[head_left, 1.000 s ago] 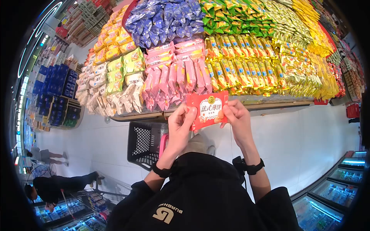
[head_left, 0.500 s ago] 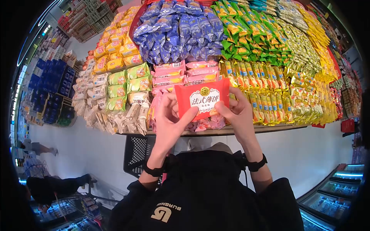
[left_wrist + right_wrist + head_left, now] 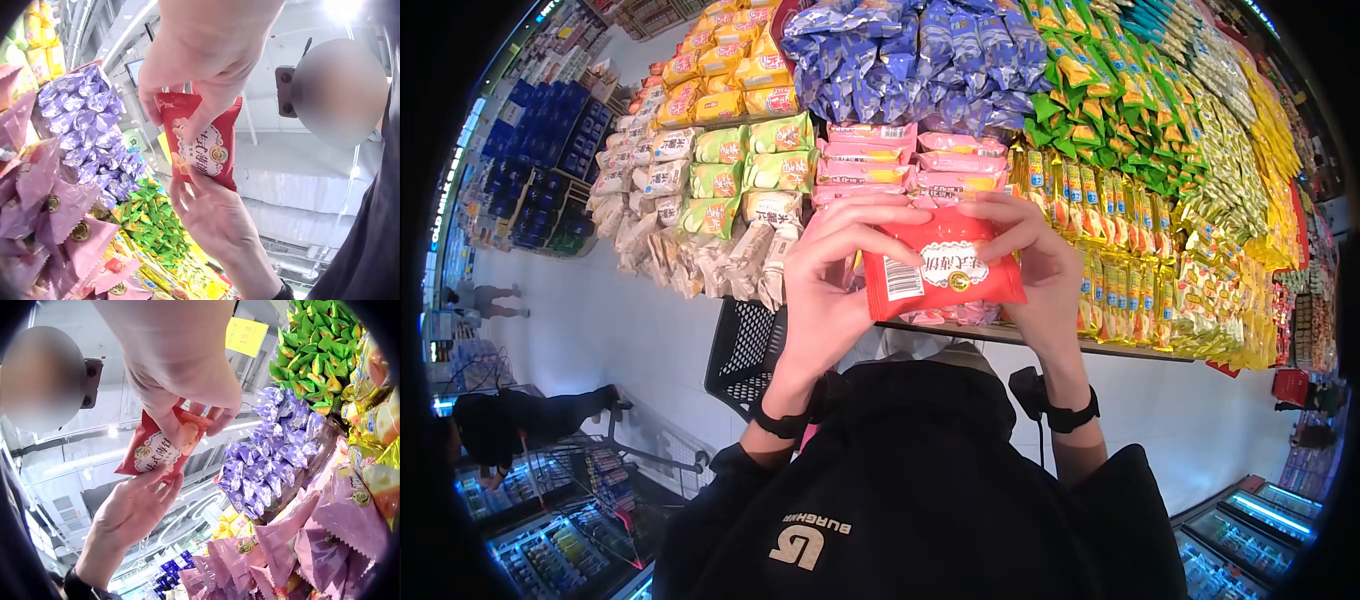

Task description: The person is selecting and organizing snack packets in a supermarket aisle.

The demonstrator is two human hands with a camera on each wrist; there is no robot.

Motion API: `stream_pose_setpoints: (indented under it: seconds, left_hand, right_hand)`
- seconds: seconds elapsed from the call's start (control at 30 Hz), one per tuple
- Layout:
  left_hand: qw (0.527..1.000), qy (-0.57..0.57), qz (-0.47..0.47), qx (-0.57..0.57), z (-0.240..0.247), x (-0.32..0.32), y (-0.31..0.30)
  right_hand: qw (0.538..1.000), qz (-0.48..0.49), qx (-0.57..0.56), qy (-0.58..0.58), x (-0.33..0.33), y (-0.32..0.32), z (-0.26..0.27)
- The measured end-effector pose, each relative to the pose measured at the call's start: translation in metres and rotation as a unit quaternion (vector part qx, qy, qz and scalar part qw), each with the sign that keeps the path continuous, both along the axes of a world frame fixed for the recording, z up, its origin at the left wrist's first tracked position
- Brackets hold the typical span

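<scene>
Red packet (image 3: 945, 262) is up in mid-air between both hands, in front of the pink packets (image 3: 863, 172) in the head view, lettering upside down there, barcode at its left end. Danger? Too hard a squeeze from both ends could crush whatever is inside or pop a seam; too light a hold, and that glossy film could slip from the fingertips and drop among the pink packets or down to the floor (image 3: 640, 330). Over to the grip: left hand (image 3: 830, 270) is clamped on the barcode end, fingers curled over the upper edge, parted only by the packet itself; right hand (image 3: 1040, 265) matches it at the other end, fingers bent across the front. Further out, gold packets (image 3: 1125, 300) lie to the right, and a black basket (image 3: 743, 350), partly hidden, sits lower left.
</scene>
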State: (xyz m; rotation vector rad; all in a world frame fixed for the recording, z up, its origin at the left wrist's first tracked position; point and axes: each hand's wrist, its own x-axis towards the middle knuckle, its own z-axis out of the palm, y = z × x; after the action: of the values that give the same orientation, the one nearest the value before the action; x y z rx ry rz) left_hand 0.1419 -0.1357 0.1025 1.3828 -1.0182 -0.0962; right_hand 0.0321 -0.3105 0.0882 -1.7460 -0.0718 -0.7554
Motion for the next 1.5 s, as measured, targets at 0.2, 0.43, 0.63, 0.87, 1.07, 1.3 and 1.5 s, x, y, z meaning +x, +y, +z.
stream_pose_setpoints:
  seconds: [0.2,0.43,0.63,0.87,1.07,1.3,1.5]
  left_hand:
    - [0.999,-0.028,0.042,-0.001,0.000,0.004,-0.003]
    - [0.994,-0.054,0.097,0.003,-0.001,0.011,-0.003]
    - [0.995,-0.044,0.092,0.015,-0.003,0.016,0.002]
    - [0.996,-0.008,0.090,0.008,-0.010,0.016,0.001]
    - [0.980,0.192,0.057,-0.001,-0.001,0.002,-0.001]
    - [0.957,0.279,0.016,-0.073,-0.001,0.005,-0.003]
    - [0.928,0.368,0.023,-0.052,0.003,0.012,0.007]
  right_hand:
    - [0.996,-0.062,-0.056,-0.015,0.002,0.004,0.004]
    - [0.991,-0.077,-0.108,-0.022,0.010,0.006,0.009]
    - [0.995,-0.044,-0.084,-0.003,0.013,0.010,0.013]
    - [1.000,-0.001,-0.017,0.005,0.016,0.012,0.002]
    - [0.980,-0.010,0.184,0.073,0.012,0.020,0.010]
    - [0.980,-0.030,0.175,0.092,0.009,0.021,0.013]
    - [0.995,-0.092,0.006,0.040,0.011,0.016,0.003]
